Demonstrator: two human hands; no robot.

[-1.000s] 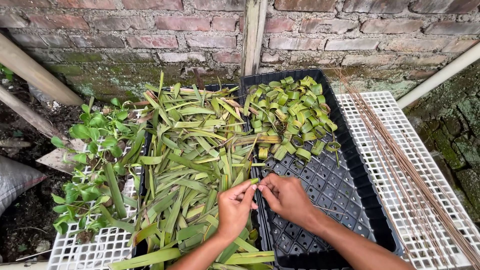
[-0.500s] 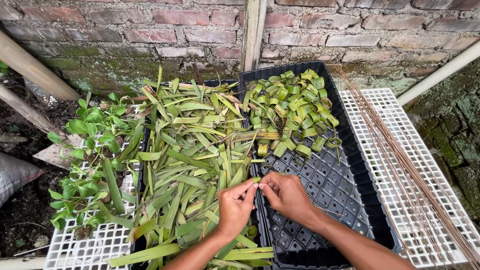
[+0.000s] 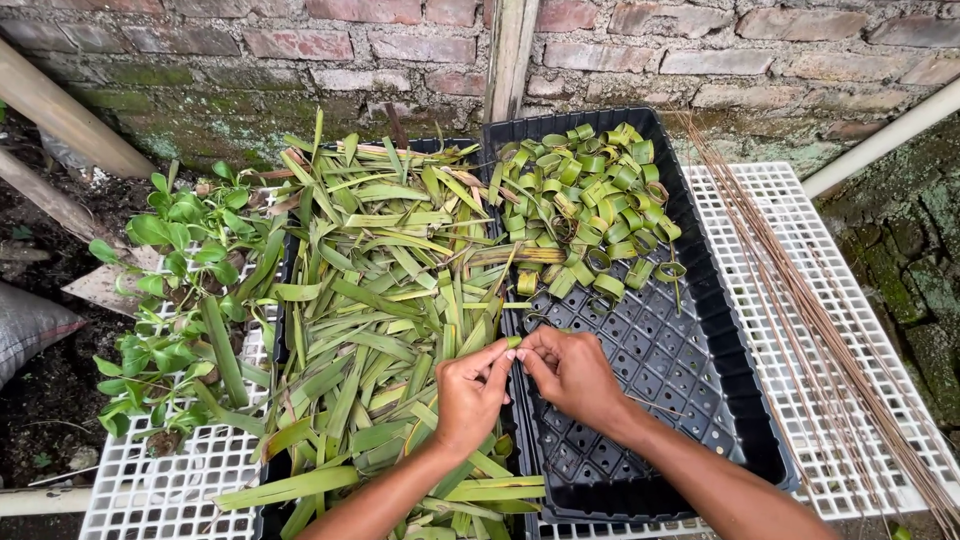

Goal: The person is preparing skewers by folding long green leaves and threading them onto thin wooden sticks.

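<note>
My left hand point(image 3: 468, 397) and my right hand point(image 3: 572, 374) meet fingertip to fingertip over the near left rim of a black plastic tray point(image 3: 722, 392). Between them they pinch a small piece of green leaf strip point(image 3: 513, 342). A pile of small rolled leaf rings point(image 3: 585, 205) fills the far end of that tray. Left of the hands lies a heap of long flat green leaf strips point(image 3: 385, 300), spread over a second black tray that is mostly hidden.
Both trays rest on white plastic grid panels point(image 3: 810, 340). A bundle of thin brown sticks point(image 3: 800, 300) lies along the right panel. Leafy green plants point(image 3: 175, 290) stand at the left. A mossy brick wall point(image 3: 420, 60) and wooden posts close off the back.
The two hands stay pressed together at the same spot near the tray rim; only the fingers have shifted slightly on the leaf strip.
</note>
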